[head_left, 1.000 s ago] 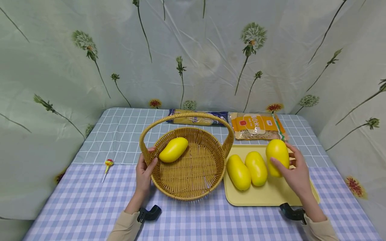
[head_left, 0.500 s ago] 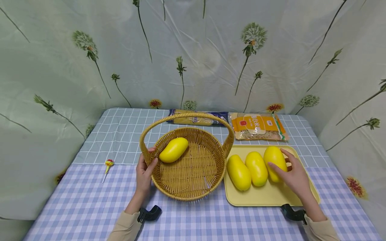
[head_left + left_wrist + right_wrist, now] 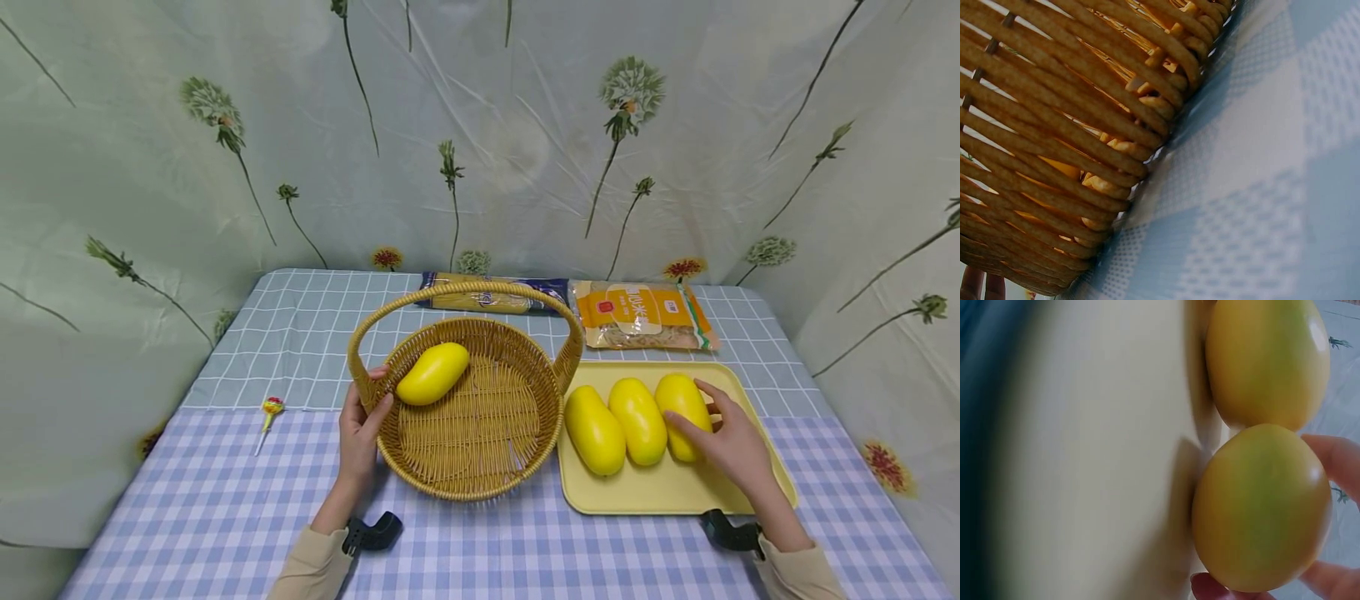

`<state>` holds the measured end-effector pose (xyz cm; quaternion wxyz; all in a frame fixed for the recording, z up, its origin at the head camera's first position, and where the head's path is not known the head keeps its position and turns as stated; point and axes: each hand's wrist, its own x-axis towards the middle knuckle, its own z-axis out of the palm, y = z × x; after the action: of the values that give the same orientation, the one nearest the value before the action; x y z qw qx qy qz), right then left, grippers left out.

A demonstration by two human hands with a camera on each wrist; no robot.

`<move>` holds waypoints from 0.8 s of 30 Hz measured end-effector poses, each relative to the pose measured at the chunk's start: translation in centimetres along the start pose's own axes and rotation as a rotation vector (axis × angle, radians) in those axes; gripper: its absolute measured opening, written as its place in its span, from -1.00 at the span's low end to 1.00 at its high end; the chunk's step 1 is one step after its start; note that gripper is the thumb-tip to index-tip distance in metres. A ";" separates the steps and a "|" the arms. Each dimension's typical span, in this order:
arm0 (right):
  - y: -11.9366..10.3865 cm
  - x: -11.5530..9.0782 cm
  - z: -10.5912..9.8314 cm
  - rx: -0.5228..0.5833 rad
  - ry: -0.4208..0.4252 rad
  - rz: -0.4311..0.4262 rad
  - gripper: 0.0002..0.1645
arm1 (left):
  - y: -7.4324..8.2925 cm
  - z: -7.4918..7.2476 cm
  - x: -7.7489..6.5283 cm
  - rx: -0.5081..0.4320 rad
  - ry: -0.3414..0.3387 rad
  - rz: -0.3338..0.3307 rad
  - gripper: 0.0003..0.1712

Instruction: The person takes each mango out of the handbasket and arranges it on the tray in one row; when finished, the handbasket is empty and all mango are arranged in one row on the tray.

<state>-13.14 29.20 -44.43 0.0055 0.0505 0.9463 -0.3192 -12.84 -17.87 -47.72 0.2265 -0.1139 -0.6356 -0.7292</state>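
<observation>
My left hand grips the wicker basket at its left rim, by the foot of the tall handle. Inside the basket, one yellow mango lies at the upper left. On the right, three more mangoes lie side by side in a yellow tray. The rightmost mango is held between the thumb and fingers of my right hand. In the right wrist view it touches the middle mango. The left wrist view shows the woven basket wall close up, with fingertips at the lower left.
Behind the basket lies a blue-and-yellow packet. An orange food bag rests behind the tray. A lollipop lies on the checked tablecloth at the left. The basket's right side is close against the tray's left edge.
My right hand has lowered the rightmost mango onto the tray, against the middle one. The left hand and the basket have stayed in place.
</observation>
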 end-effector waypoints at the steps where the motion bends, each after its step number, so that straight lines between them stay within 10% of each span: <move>1: 0.0 0.0 0.0 -0.002 -0.008 0.007 0.03 | 0.0 0.0 0.0 0.003 -0.002 0.000 -0.62; 24: -0.7 -0.5 0.0 -0.070 -0.077 0.029 0.10 | -0.1 0.0 0.0 -0.017 0.001 0.008 -0.63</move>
<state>-12.71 28.57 -44.02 0.0484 0.0519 0.9552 -0.2874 -12.85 -17.91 -47.77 0.2287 -0.1178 -0.6288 -0.7338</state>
